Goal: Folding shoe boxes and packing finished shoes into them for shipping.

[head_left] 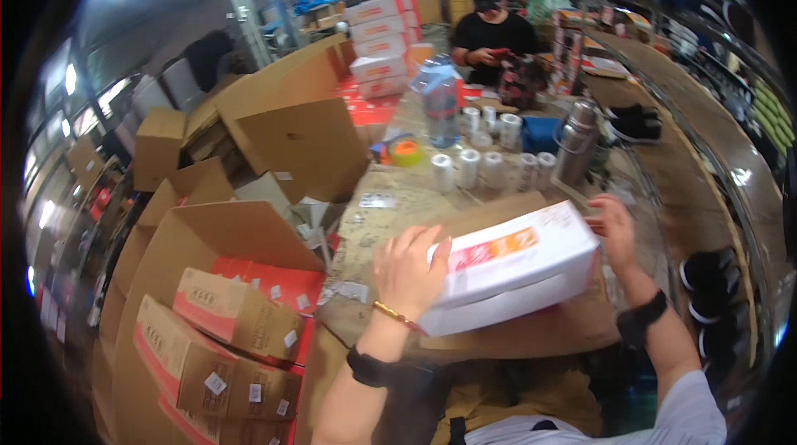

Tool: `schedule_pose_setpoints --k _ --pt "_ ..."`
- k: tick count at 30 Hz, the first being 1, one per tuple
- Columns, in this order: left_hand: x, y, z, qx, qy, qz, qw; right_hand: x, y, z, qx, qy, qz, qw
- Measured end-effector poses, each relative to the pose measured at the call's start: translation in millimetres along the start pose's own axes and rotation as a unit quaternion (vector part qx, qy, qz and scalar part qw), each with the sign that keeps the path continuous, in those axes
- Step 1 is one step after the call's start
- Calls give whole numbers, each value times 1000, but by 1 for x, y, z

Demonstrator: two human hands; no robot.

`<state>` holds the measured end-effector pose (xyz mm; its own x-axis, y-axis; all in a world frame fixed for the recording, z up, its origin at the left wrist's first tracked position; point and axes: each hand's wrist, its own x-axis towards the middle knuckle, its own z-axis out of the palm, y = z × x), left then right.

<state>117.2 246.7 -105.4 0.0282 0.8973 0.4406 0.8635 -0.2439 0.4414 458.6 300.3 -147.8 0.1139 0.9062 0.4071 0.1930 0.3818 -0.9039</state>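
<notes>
A white shoe box [510, 275] with an orange-red lid print is gripped between both hands at the near table edge, resting on a flat cardboard sheet [540, 325]. The left hand [408, 269] is pressed against its nine o'clock end, fingers curled over the lid. The right hand [613, 227] is closed on its two o'clock corner. Toward twelve o'clock, white tape rolls [490, 168] and a steel flask [575, 143] are seen, then a water bottle [439, 105].

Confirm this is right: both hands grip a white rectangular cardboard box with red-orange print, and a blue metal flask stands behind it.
Not quite: the head view shows the metal flask is silver, not blue. Both the left hand and right hand do grip the white rectangular cardboard box.
</notes>
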Motion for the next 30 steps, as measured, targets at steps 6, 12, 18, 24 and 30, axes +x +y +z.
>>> schedule_pose_setpoints --k 6,12,18,24,30 --pt "-50 -5 39 18 -37 121 992 -24 90 7 10 -19 181 983" --pt "-49 -26 -11 18 59 50 997 -60 126 -4 -349 -53 -51 934" --pt "-38 -129 39 283 66 -75 954 -66 94 18 -367 -30 -67 927" --pt "13 -139 58 273 35 -82 958 -66 104 11 -371 -21 -71 926" --pt "22 -123 60 231 67 -67 968 -65 104 14 -384 -12 -59 922"
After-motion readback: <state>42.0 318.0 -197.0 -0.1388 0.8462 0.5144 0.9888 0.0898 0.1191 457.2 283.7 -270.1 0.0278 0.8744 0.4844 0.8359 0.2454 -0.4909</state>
